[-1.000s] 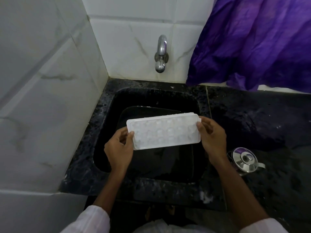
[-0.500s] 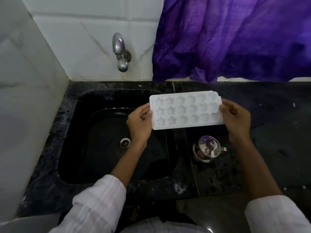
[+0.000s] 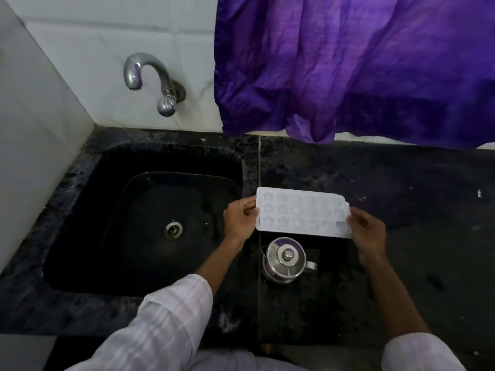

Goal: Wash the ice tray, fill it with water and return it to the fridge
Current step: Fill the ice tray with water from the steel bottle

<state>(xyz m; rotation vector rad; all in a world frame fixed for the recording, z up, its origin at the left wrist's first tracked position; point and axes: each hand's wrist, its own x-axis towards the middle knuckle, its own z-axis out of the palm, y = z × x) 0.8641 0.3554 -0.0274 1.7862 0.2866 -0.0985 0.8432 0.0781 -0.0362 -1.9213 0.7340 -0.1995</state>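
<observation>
Ice tray held over countertop

Left hand (image 3: pixel 239 219) and right hand (image 3: pixel 369 232) grip the tray (image 3: pixel 302 211) by its short ends, beside the sink (image 3: pixel 80 210), above a steel pot (image 3: pixel 285 259).

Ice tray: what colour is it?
The ice tray is white; head view shows it best.

The sink (image 3: pixel 80 210) is sitting in the left part of the countertop (image 3: pixel 415 199), with the drain (image 3: pixel 173 229) lying in the middle of its floor. The tap (image 3: pixel 150 76) is sticking out of the back wall above the sink's rear edge. To its right, a cloth (image 3: pixel 348 62) is hanging over the countertop's back edge. The ice tray (image 3: pixel 302 212) is hovering just right of the sink's right rim, the left hand (image 3: pixel 239 219) gripping its left end and the right hand (image 3: pixel 368 231) its right end. A lidded steel pot (image 3: pixel 285 259) is standing on the countertop just in front of the tray.
</observation>
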